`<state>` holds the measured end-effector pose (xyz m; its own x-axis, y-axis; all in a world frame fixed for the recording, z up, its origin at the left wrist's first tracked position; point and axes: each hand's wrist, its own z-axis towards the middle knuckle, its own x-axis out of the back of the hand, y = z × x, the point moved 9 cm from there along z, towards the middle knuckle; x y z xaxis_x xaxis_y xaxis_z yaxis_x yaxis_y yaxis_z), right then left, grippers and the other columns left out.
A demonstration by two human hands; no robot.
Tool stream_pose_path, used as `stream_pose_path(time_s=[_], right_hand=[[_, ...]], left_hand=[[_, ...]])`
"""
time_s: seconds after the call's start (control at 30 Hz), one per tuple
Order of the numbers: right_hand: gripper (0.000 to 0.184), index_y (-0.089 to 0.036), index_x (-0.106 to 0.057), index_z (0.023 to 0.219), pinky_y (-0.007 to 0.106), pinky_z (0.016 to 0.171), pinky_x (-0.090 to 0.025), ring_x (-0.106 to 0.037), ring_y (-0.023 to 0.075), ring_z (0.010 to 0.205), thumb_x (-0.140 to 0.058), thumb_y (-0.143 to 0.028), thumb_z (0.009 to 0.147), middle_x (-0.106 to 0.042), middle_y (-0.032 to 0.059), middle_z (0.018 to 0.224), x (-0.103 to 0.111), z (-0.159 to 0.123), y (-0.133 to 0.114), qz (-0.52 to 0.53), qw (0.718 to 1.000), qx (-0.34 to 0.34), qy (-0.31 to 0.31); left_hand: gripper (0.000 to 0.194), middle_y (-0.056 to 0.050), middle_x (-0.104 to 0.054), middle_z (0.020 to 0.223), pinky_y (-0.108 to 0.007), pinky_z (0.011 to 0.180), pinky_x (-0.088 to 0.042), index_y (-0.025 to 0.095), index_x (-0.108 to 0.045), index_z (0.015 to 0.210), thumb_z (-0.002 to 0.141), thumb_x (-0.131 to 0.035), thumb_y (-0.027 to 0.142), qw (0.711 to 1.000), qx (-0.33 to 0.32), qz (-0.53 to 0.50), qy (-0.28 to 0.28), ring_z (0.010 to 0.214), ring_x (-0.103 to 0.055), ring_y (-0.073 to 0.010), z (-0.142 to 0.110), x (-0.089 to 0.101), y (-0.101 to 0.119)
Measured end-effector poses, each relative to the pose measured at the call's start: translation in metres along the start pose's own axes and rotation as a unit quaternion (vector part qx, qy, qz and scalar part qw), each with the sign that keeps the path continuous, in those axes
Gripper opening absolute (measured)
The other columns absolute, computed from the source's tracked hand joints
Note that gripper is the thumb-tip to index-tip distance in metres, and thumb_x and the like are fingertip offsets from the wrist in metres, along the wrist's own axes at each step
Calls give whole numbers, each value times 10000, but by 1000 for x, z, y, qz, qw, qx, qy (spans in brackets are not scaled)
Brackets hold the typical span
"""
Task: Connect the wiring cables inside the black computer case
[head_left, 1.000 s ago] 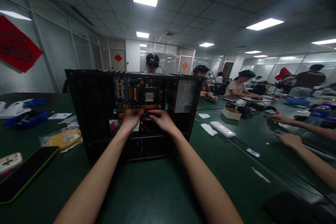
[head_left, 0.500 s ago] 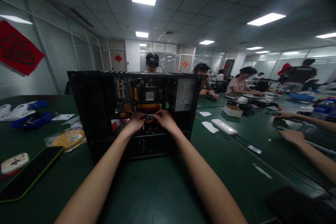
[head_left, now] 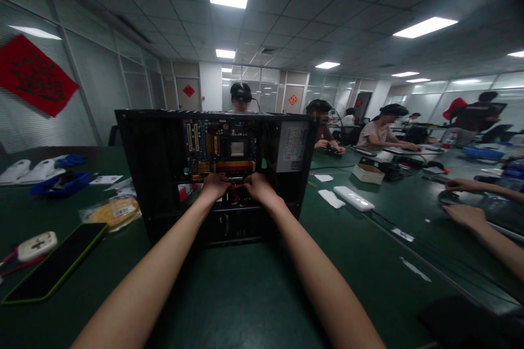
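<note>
A black computer case stands upright on the green table, its open side facing the person, and both bare hands reach into the lower middle of it. The left hand and the right hand come close together there, fingers bent inward and fingertips near one another, with a thin red piece, possibly a cable, showing between them. The fingertips are too small and dark to tell whether either hand is clamped on it or merely touching it. Just above the hands run the orange and yellow memory slots of the motherboard, and higher up sits a silver square processor. A power supply with a printed label fills the upper right of the case. On the table to the left lie a plastic bag with yellow contents, a phone with a green edge, a white device bearing a black cross, and a blue tray. To the right are a white power strip and an open cardboard box; beyond them a co-worker's hands rest near the table's right side.
</note>
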<state>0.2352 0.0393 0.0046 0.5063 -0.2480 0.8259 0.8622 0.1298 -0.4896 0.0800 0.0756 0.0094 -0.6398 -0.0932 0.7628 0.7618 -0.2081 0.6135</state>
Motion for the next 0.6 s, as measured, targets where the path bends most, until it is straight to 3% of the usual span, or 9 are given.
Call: stream_pose_path(time_s=[0.6], right_hand=[[248,-156,-780,980,225,743,-449,-703,205,930,-539,-166,923,-755,139,984,1,4,-7,-92,996,0,-6]], left_hand=[[178,-53,-798,911,-238,766,-512,185,-819,908,816,-673,226,1000,5,12,14,918,-731,-216,-2,7,2]])
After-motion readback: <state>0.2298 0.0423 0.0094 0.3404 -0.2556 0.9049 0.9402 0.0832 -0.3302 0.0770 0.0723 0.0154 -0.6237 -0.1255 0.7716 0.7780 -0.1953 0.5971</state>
